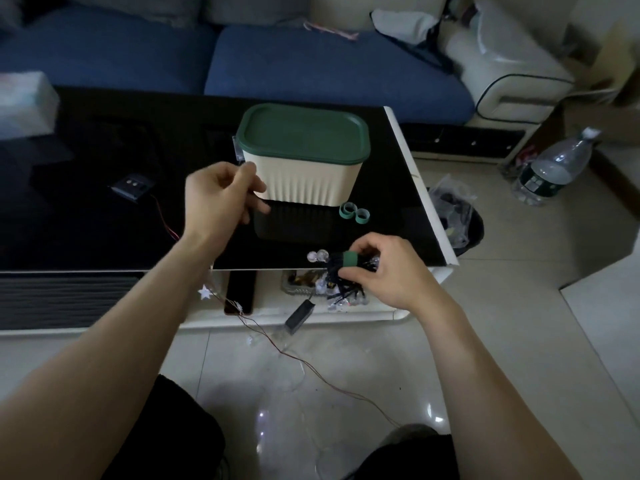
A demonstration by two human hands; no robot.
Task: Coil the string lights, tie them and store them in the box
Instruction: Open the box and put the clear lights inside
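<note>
A: Lid (304,133) was on the box (304,178), and your left hand (221,195) hovered by its near-left corner, fingers loosely curled, gripping nothing I could make out

B: Your right hand (384,268) pinched the coiled string lights (341,275), green tie (349,259) round them, at the table edge (398,129), well short of the box. Their battery pack (300,315) dangled below; it could have snagged the red wire (311,368) trailing on the floor as you lifted

Coiled dark string lights (341,277), bound w/ green tie (349,259), held at counter's front edge. Cream ribbed box (308,180), green lid (303,133) shut, set upright mid-counter.
</note>
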